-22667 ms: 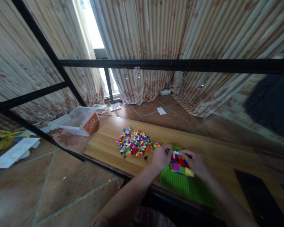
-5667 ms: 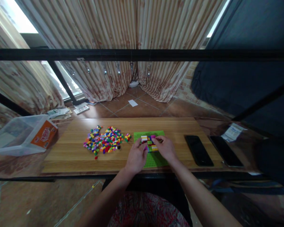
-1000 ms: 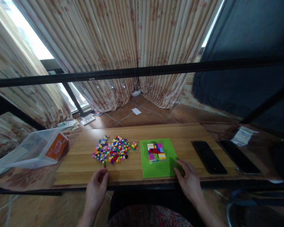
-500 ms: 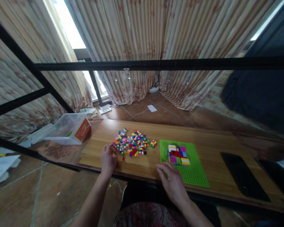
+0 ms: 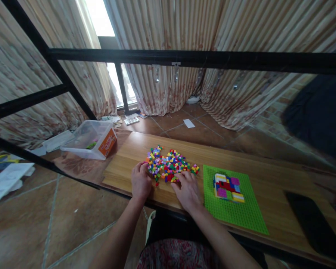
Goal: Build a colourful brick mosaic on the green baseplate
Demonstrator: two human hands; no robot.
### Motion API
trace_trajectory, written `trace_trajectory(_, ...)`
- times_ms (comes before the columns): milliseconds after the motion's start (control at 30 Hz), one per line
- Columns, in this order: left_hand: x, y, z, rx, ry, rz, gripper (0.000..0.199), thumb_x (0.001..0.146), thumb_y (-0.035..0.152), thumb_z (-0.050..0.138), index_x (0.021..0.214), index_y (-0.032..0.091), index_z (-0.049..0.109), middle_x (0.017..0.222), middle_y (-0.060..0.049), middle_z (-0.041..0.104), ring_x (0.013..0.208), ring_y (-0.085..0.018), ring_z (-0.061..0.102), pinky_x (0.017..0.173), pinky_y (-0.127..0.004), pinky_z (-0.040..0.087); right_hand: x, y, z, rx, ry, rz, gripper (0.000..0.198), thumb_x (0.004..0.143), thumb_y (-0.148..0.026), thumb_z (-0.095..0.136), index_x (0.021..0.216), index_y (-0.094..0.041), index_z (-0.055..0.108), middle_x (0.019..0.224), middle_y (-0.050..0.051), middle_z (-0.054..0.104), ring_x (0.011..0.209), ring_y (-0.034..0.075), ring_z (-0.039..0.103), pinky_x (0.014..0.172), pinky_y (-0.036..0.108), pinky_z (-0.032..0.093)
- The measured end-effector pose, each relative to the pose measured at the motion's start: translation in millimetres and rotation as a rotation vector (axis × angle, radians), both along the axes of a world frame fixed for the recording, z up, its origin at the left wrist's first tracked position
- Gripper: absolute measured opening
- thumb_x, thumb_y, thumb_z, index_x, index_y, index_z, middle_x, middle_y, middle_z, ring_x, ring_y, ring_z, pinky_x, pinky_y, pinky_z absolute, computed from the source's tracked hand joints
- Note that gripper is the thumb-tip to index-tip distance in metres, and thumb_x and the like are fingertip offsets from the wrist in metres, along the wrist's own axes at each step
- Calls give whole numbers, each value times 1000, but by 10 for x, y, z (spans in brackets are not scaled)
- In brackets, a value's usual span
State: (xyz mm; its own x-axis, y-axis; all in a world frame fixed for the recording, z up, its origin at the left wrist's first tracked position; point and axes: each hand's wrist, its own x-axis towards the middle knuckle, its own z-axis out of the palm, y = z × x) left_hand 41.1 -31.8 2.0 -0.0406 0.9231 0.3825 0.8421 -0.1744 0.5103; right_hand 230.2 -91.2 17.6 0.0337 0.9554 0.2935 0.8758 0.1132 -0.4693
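Observation:
A loose pile of small coloured toy bricks (image 5: 168, 163) lies on the wooden table. At the pile's left edge is my left hand (image 5: 141, 182), its fingers curled in; whatever they may hold is hidden. My right hand (image 5: 188, 189) reaches to the pile's front right side, thumb and fingers apart over the bricks, with nothing visibly held. Further right lies a green baseplate (image 5: 235, 218). It carries a flat block of joined bricks (image 5: 228, 188) in red, white, yellow, magenta and blue.
A clear plastic box (image 5: 81, 144) with an orange label stands beyond the table's left end. Toward the right end of the wooden table (image 5: 123, 168) lies a dark phone-like slab (image 5: 310, 220). A black metal rail (image 5: 184, 58) crosses in front of the curtains.
My right hand has moved left from the baseplate's front left corner to the brick pile, and its fingers have spread. My left hand stays at the pile's left edge. The camera view has shifted.

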Motion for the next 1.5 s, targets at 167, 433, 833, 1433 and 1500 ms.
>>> trace_trajectory(167, 12, -14, 29, 9, 9, -14, 33, 81, 10, 45, 108, 18, 61, 115, -10, 60, 108, -25, 52, 99, -39, 42, 143, 44, -71, 35, -38, -42, 16, 85, -24, 59, 97, -23, 69, 97, 6, 60, 94, 23, 51, 87, 38, 42)
trace_trajectory(433, 14, -15, 22, -1, -62, 12, 20, 82, 11, 46, 92, 20, 60, 109, -9, 63, 103, -25, 54, 93, -40, 44, -99, -3, 45, 89, 33, 44, 18, 89, -20, 53, 98, -22, 68, 100, 7, 61, 95, 22, 52, 87, 36, 42)
trace_trajectory(833, 21, -21, 17, 1, -83, 39, 19, 81, 10, 48, 92, 19, 60, 107, -9, 63, 103, -25, 54, 93, -39, 44, -128, 36, -41, 17, -32, 73, 17, 84, -21, 61, 100, -22, 67, 102, 8, 60, 97, 25, 50, 86, 38, 40)
trace_trajectory(1433, 27, -36, 18, 25, -89, 24, 15, 80, 10, 48, 83, 20, 58, 102, -8, 62, 100, -24, 55, 91, -38, 45, -351, 119, 102, 22, -70, 15, 10, 85, -22, 59, 93, -23, 65, 98, 5, 62, 94, 23, 49, 84, 37, 34)
trace_trajectory(1500, 27, -40, 29, 28, -86, 9, 14, 79, 10, 48, 81, 20, 57, 102, -8, 62, 101, -24, 55, 92, -39, 45, -471, 161, 141, 18, -47, 63, 9, 86, -24, 59, 93, -23, 65, 99, 5, 61, 94, 23, 49, 84, 36, 34)
